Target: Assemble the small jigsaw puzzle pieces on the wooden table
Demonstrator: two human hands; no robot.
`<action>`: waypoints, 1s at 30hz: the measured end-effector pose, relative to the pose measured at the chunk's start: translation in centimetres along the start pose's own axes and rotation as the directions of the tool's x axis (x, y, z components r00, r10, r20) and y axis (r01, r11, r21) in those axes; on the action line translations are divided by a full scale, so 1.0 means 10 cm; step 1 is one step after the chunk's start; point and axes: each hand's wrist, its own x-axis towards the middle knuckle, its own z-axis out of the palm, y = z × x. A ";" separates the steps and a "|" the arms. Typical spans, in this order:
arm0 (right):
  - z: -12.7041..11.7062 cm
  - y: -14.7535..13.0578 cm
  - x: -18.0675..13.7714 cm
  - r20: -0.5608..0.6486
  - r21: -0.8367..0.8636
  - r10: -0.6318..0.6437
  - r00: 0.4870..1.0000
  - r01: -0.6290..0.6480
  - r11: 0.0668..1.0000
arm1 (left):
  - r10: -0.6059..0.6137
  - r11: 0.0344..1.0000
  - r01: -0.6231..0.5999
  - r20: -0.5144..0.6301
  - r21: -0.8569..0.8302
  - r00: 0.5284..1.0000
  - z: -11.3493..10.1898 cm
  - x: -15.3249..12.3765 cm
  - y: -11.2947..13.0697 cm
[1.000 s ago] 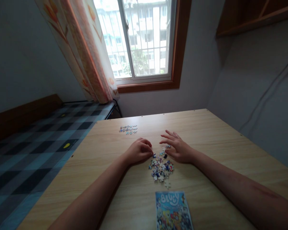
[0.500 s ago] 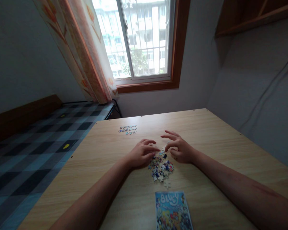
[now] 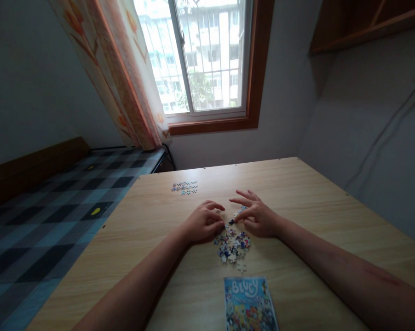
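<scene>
Two bare hands at a heap of jigsaw pieces; places are given relative to the heap. The left hand [image 3: 205,224] lies at the heap's far-left edge, fingers bent, thumb and forefinger close together; whether they pinch a piece cannot be told. The right hand [image 3: 261,217] lies beyond the heap's far-right edge, fingers spread, thumb partly hidden, forefinger lowered to a small dark-blue jigsaw piece [image 3: 231,221]. This piece lies just beyond the heap's far end, in the gap between the hands; the right forefinger is nearer to it, apparently touching, while the left fingertips are a little apart from it. Its long axis is too small to read.

The heap of small, multicoloured, knobbed jigsaw pieces [image 3: 232,246], apparently cardboard, lies on the wearer's side of both hands, its longer axis running roughly from the wearer towards the window [image 3: 207,59]. The left thumb is the digit nearest to it. A pale, cross-shaped jigsaw piece [image 3: 241,265] marks its near end. Nearer the wearer than the heap lies a blue rectangular picture cover lettered "BLUEY" [image 3: 250,303]. Well beyond the heap, to its left, small jigsaw pieces in rows [image 3: 185,187] lie on the pale wood-grained desk [image 3: 152,211].
</scene>
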 end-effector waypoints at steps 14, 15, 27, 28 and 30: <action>0.08 0.19 0.01 -0.318 0.094 0.139 0.938 -0.115 0.989 | -0.049 0.922 0.082 -0.096 0.380 0.994 0.02 0.02 0.05; 0.09 0.19 0.01 -0.320 0.099 0.139 0.937 -0.113 0.989 | -0.104 0.895 0.143 -0.114 0.423 0.988 -0.01 0.02 0.03; 0.12 0.24 -0.01 -0.332 0.108 0.133 0.934 -0.103 0.989 | -0.733 0.393 0.666 -0.223 0.634 0.643 -0.44 -0.04 -0.19; 0.12 0.24 -0.01 -0.333 0.109 0.135 0.933 -0.104 0.989 | -0.745 0.368 0.681 -0.238 0.633 0.623 -0.47 -0.06 -0.21; 0.12 0.23 -0.01 -0.335 0.112 0.138 0.932 -0.107 0.988 | -0.760 0.328 0.712 -0.274 0.620 0.589 -0.55 -0.12 -0.28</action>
